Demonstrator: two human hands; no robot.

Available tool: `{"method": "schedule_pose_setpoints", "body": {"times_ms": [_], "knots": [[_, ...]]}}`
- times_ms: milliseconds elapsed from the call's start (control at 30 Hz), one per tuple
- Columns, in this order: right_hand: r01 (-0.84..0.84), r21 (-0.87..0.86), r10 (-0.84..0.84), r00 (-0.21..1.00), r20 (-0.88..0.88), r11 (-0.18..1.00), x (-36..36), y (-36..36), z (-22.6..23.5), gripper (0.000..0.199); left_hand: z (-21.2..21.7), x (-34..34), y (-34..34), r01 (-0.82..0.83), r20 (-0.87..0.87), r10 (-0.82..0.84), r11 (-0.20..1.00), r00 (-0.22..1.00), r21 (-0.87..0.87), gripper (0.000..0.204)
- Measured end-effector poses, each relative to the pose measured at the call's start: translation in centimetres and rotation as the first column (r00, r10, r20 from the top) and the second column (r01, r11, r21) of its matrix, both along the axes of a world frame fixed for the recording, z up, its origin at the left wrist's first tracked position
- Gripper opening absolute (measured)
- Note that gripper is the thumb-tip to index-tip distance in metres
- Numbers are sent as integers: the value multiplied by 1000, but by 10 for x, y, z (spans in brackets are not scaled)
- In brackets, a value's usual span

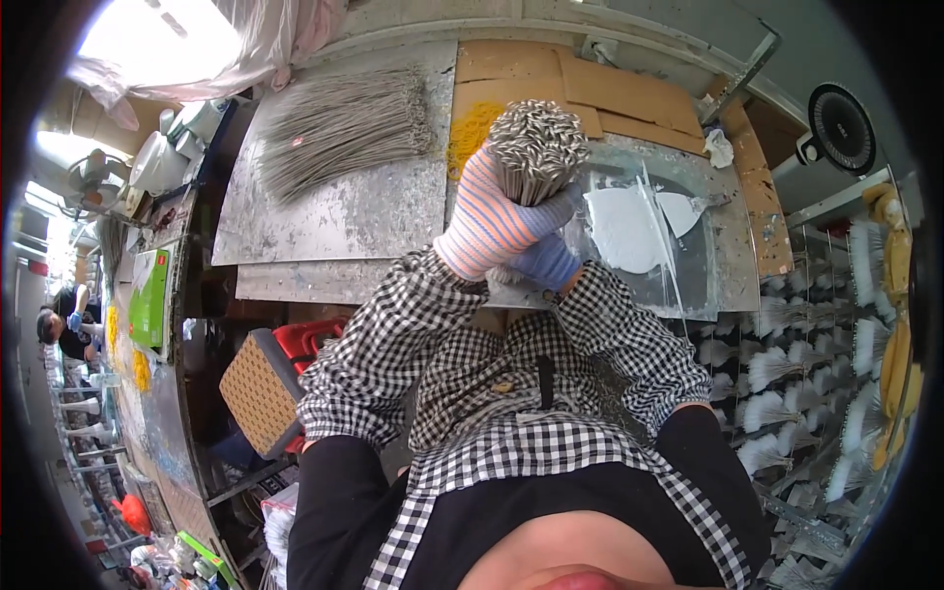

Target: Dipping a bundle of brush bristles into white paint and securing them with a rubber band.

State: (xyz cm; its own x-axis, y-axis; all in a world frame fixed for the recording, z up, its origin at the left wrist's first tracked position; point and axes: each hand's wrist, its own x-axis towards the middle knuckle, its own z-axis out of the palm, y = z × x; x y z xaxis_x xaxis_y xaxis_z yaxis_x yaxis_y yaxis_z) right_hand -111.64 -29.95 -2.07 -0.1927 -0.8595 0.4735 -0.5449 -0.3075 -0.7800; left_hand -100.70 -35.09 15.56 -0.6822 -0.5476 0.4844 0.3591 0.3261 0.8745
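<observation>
A thick bundle of thin grey rods with shiny, looped-looking silver tips (539, 147) stands upright in front of me, tips facing up. My left hand (492, 218), in an orange and grey striped knit glove, is wrapped round the bundle just below the tips. My right hand (547, 262), in a blue glove, is closed round it lower down, partly hidden behind the left. Most of the bundle's lower length is hidden by my hands. On the worktable (324, 231) to the left lies a wide pile of similar long grey rods (339, 128).
Yellow rubber bands (474, 133) lie behind my left hand, beside cardboard sheets (629, 93). Right of my hands, a glass plate (693, 280) bears white paste (624, 228) and a scraper (688, 211). A rack of white-tufted bundles (777, 369) stands right; a stool (261, 393) stands left.
</observation>
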Motion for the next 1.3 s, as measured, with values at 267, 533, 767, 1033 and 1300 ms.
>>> {"method": "schedule_pose_setpoints", "body": {"times_ms": [267, 533, 767, 1033, 1300], "knots": [[-69, 158, 51, 992, 115, 985, -6, 15, -5, 64, 123, 19, -15, 23, 26, 3, 328, 1000, -944, 35], [-70, 202, 44, 991, 130, 977, 12, 13, 22, 43, 87, 13, -34, 100, 138, 100, 314, 985, -944, 16], [-73, 19, 69, 985, 159, 997, 17, 14, 20, 32, 88, 16, -30, 64, 82, 26, 416, 996, -907, 18], [-53, 250, -8, 971, 239, 967, 24, 10, 37, 36, 105, 21, -33, -21, -94, -71, 684, 993, -729, 28], [9, 271, -68, 976, 208, 963, 18, 11, 24, 38, 36, 6, -49, -110, -544, -172, 887, 821, -448, 98]]}}
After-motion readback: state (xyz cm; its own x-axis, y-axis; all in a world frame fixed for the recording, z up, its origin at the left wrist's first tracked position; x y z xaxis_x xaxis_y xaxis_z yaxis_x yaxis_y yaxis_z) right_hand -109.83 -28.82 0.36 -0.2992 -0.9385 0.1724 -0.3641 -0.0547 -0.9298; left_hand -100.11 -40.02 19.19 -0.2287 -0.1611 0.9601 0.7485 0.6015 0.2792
